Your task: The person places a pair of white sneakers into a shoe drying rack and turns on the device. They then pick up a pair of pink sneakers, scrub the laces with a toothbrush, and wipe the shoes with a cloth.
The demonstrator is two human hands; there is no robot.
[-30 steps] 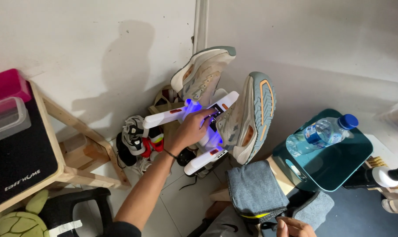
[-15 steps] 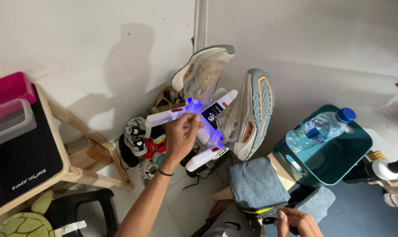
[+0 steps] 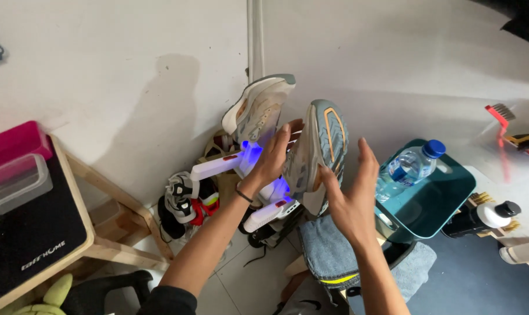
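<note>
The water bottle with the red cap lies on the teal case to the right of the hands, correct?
Not quite: the head view shows the water bottle has a blue cap, not a red one. It does lie on the teal case, to the right of the hands at the grey sneaker.

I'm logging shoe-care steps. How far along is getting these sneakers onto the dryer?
Done: one sneaker sits on the white dryer, which glows blue. In hand: left hand and right hand flank the second sneaker. Left: whether it is fully seated cannot be told.
</note>
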